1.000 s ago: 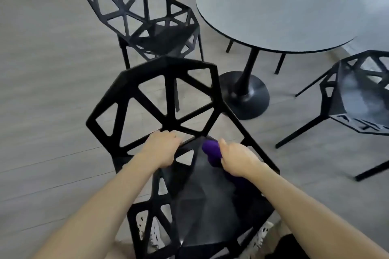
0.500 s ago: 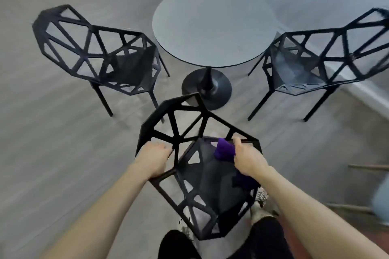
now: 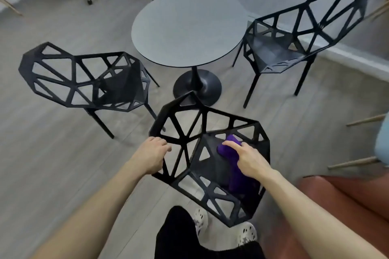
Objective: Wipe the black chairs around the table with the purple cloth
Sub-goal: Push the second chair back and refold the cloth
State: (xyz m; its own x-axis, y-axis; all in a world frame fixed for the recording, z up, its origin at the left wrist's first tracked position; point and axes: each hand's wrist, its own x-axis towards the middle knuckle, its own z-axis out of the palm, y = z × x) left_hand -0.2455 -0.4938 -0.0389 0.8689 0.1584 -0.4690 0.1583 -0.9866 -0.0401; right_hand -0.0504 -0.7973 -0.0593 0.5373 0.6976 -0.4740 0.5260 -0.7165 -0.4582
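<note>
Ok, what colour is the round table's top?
The table top is plain matte grey, no pattern, on a black pedestal base; the head view shows it.

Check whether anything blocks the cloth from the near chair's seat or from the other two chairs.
Nothing visible does. The right hand holds the cloth on the seat of the near chair. Only bare floor lies between it and the left chair and right chair; the table stands beyond.
</note>
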